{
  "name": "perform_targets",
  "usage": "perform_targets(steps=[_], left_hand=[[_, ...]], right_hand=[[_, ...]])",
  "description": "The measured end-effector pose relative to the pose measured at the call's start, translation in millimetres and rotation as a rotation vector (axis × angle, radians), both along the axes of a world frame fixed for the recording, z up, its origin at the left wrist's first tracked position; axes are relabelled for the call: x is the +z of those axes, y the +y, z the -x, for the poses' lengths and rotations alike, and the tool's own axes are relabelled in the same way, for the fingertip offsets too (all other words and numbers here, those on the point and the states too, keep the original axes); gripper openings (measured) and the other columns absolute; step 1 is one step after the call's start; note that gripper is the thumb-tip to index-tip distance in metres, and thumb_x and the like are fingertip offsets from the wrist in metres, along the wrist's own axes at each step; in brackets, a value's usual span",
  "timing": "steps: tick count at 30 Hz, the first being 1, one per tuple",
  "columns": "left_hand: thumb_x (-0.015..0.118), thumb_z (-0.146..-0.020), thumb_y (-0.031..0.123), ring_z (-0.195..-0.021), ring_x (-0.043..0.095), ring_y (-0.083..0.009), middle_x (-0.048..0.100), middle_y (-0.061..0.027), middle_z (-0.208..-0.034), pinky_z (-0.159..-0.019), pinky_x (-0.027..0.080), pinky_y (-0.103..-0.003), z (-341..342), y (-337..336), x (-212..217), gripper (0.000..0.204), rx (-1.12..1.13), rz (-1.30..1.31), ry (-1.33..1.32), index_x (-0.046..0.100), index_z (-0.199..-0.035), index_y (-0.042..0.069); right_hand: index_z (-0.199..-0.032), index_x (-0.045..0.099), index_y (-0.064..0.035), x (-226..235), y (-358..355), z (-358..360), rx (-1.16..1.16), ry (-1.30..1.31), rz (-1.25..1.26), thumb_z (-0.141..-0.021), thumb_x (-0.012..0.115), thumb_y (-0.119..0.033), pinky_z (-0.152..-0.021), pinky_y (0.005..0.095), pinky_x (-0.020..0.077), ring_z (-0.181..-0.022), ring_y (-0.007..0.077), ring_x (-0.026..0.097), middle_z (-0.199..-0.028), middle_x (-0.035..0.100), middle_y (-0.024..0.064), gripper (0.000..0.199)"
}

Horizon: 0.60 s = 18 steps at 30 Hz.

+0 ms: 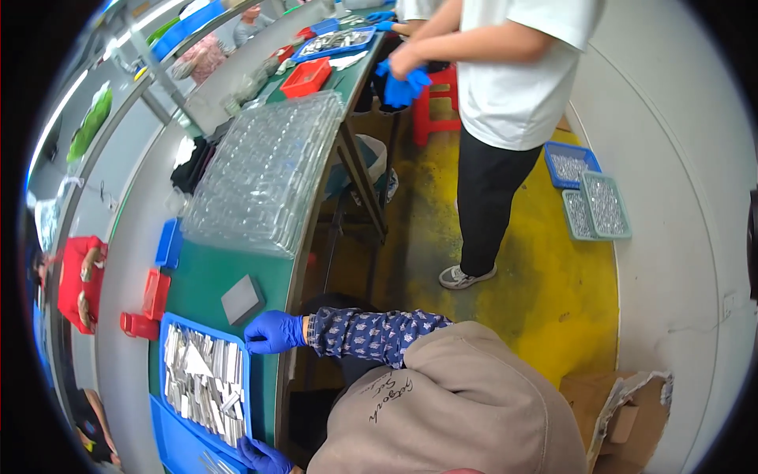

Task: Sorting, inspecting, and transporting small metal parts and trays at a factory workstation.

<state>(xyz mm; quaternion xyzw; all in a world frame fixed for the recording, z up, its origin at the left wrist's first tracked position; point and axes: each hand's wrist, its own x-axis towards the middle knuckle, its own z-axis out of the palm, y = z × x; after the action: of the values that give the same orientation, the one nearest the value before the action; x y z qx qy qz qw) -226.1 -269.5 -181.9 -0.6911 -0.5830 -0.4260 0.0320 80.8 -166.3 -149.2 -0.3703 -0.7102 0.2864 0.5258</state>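
Note:
A blue tray [247, 379] full of silver metal strips [205, 395] lies on the green tabletop at the left, with a white triangular scrap [197, 362] on top of them. My right hand [275, 332], in a blue glove, has its fingers curled at the tray's upper right corner. At the lower right corner my left hand [265, 457], also gloved, holds the rim, partly cut off by the frame's bottom edge. Beneath or beside that tray, a second blue tray [170, 430] carries a few thin strips. A grey block [242, 300] rests just beyond my right hand.
Stacked clear plastic trays [260, 174] cover the table farther along. Red bins [306, 77] and another parts tray [335, 43] sit past them. A co-worker [513, 87] stands in the aisle holding blue gloves [403, 85]. Baskets of parts [606, 205] and a cardboard box [624, 419] stand by the wall.

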Motion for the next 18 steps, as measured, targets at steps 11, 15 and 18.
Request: perform_targets(steps=[11, 15, 18], left_hand=[[0.044, -0.084, 0.004, -0.109, 0.04, -0.026, 0.043, -0.0147, -0.113, -0.09, 0.033, -0.032, -15, -3, 18, 0.025, 0.03, -0.035, 0.046, 0.05, -0.107, -0.004], [0.056, -0.078, 0.009, -0.087, 0.05, -0.0294, 0.054, -0.0165, -0.092, -0.076, 0.042, -0.038, -41, -1, 46, 0.015, 0.054, -0.181, 0.169, 0.057, -0.089, -0.002], [0.056, -0.078, 0.007, -0.09, 0.049, -0.0289, 0.052, -0.0168, -0.097, -0.075, 0.042, -0.037, -36, 1, 41, 0.015, 0.067, -0.149, 0.151, 0.057, -0.089, -0.002]], right_hand=[[-0.073, 0.059, -0.0062, 3, 7, 3, 0.114, 0.049, 0.221, -0.076, 0.057, -0.022, -0.05, 0.0276, 0.0412, -0.052, 0.0177, 0.053, -0.06, 0.056, 0.0079, 0.016], [-0.076, 0.06, -0.0064, -1, 8, 2, 0.037, -0.043, 0.079, -0.076, 0.058, -0.021, -0.051, 0.0273, 0.0414, -0.054, 0.0184, 0.054, -0.062, 0.056, 0.0082, 0.015], [-0.077, 0.06, -0.0072, 1, 10, 1, 0.065, 0.001, 0.105, -0.076, 0.057, -0.02, -0.051, 0.0269, 0.0415, -0.054, 0.0177, 0.053, -0.063, 0.057, 0.0073, 0.013]])
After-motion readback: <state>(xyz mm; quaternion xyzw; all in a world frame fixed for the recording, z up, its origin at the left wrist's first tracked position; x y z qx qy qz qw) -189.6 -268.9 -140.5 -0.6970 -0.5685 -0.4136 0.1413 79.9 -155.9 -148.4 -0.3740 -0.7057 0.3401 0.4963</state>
